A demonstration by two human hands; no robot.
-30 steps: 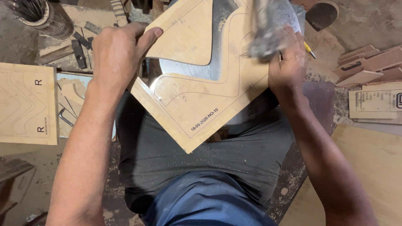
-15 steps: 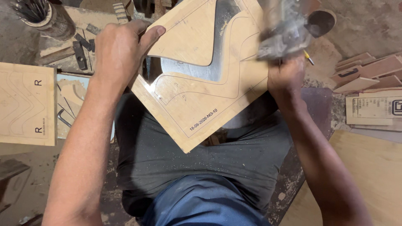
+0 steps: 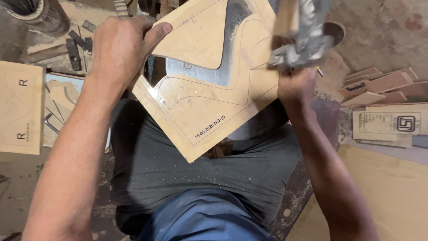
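Plywood board (image 3: 209, 102) fills the middle of my view, tilted like a diamond over my lap, its lower corner pointing toward my dark trousers (image 3: 196, 165). It is pale wood with thin curved lines drawn on it and a wavy slot cut through, and shiny metal (image 3: 209, 73) shows in that slot. A short line of black print runs along its lower right edge.

My left hand (image 3: 118, 49) is clamped on the board's upper left edge, thumb lying flat on the face, fingers curled behind. I judge this grip steadies the board and keeps it angled toward me.

My right hand (image 3: 296, 82) is clenched around the handle of a grey hammer (image 3: 303, 40), raised over the board's right side. The head is blurred, so its exact shape is unclear.

Left of me lies a second pale panel (image 3: 20, 107) with the same kind of drawn curves and two black letters on it.

Right of me a flat card (image 3: 385, 122), cream with a black square emblem and fine print, rests by a stack of wood offcuts (image 3: 379, 85).

Top left, a round tin (image 3: 38, 13) holds dark rods.
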